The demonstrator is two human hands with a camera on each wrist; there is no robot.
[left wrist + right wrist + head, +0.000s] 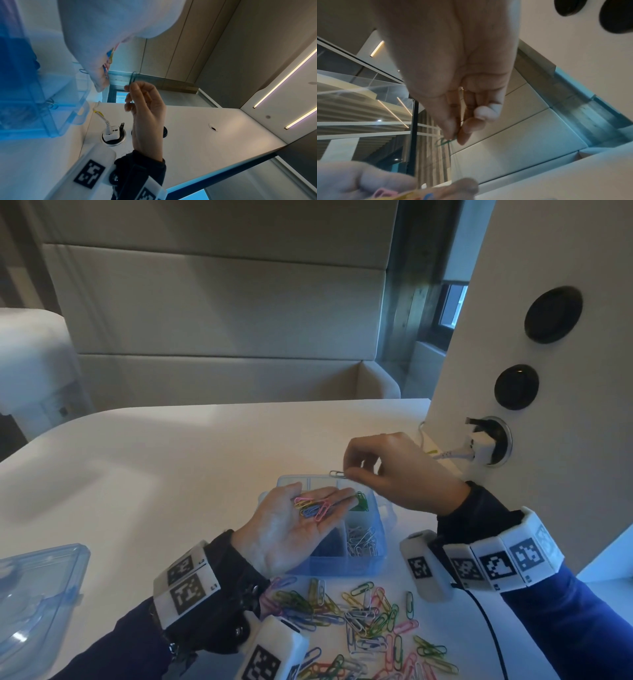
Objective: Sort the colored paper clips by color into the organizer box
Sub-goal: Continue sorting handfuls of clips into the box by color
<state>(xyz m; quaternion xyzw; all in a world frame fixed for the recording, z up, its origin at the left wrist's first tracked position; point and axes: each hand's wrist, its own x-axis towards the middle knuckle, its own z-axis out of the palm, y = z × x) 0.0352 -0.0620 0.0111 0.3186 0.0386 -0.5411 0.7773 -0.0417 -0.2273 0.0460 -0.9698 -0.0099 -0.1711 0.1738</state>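
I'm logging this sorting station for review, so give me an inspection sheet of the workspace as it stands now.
Surface: white table, bare at the far side.
Job's things: blue organizer box open, green and white clips in compartments; loose paper clips heaped in front.
Clutter: box lid at left.
Hands: left hand palm up, carrying pink, yellow and blue clips; right hand pinches a single clip over the box.
Cables: white plug cable; black wrist cable.
Surroundings: padded bench, wall sockets.

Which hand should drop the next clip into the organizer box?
Right. The right hand already pinches a green clip above the organizer box; the left hand lies palm-up, carrying several clips.
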